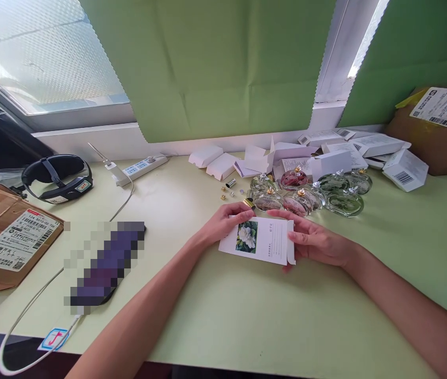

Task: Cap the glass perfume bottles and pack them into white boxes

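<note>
White card, a flat folded carton (261, 239) with a flower picture on it, lies in the middle of the green surface (247, 316) between my 2 hands. My left hand (223, 221) has its fingers clamped on the carton's left end; my right hand (318, 242) pinches the right-end flap. Just beyond, round glass bottles (306, 192) cluster together, with small white boxes (365, 150) farther right. A power strip (140, 168) lies far left.
</note>
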`<state>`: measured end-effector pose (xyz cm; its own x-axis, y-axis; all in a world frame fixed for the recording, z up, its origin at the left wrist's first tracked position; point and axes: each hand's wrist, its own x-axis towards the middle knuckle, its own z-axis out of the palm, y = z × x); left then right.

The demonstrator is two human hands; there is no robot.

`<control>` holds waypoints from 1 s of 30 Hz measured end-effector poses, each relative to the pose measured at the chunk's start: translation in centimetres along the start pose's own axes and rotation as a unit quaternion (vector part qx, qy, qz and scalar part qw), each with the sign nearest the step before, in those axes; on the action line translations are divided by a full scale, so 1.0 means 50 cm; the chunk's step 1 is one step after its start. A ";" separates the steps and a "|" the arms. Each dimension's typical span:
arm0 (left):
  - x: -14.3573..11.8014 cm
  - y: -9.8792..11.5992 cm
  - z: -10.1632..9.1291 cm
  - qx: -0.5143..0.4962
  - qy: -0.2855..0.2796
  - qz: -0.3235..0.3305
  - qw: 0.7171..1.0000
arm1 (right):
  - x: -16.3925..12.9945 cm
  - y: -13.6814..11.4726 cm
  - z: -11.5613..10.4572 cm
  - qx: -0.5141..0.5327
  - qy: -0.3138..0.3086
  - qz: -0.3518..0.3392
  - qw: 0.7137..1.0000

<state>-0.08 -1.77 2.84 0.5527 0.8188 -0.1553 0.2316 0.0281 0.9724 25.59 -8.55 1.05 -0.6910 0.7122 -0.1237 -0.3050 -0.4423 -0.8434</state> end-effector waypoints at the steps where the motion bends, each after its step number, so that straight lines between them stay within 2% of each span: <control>1: 0.000 0.000 0.000 0.000 -0.001 0.000 1.000 | 0.000 0.000 0.000 -0.001 0.000 -0.001 1.000; 13: -0.002 -0.002 0.005 -0.076 0.008 -0.015 0.997 | -0.002 -0.009 0.007 -0.023 0.028 -0.025 0.999; 30: -0.004 0.001 0.007 -0.109 0.014 -0.044 0.993 | 0.002 -0.006 0.002 -0.048 0.050 -0.035 0.997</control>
<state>0.10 -2.14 2.86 0.5141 0.8234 -0.2403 0.0985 0.2217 0.9701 25.53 -8.41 1.35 -0.5999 0.7924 -0.1104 -0.2829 -0.3392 -0.8972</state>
